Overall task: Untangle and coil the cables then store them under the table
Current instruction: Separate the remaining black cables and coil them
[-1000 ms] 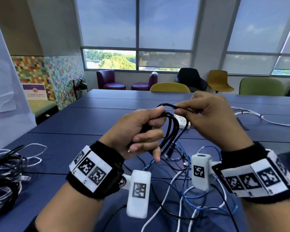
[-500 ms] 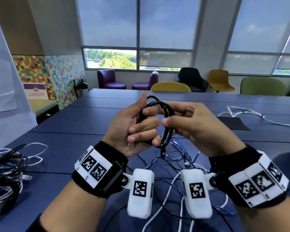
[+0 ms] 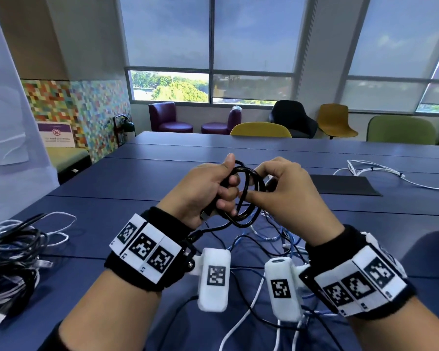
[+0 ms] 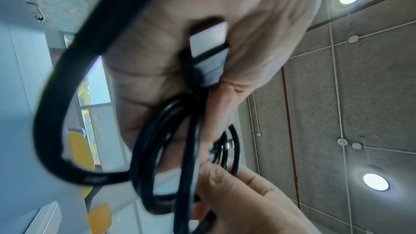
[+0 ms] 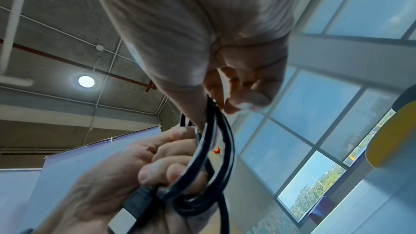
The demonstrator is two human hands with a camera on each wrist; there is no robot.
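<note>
A black cable (image 3: 249, 198) is wound into a small coil of several loops, held above the blue table (image 3: 137, 198). My left hand (image 3: 208, 188) grips one side of the coil, thumb up, with a plug end poking out below the fist. My right hand (image 3: 276, 188) pinches the coil's other side between thumb and fingers. In the left wrist view the coil (image 4: 171, 149) runs across my palm. The right wrist view shows the coil (image 5: 209, 157) and a black plug (image 5: 139, 200) in the left fist. A free tail hangs down to the tangle (image 3: 271, 244) of blue, white and black cables.
A heap of black and white cables (image 3: 13, 254) lies at the table's left edge. A white cable (image 3: 370, 171) and a black mat (image 3: 342, 184) lie at the far right. Chairs (image 3: 261, 129) stand behind the table.
My hands have come together and the long loops have been wound into a tighter, smaller coil. The right hand moved left from pulling a strand to pinching the coil.
</note>
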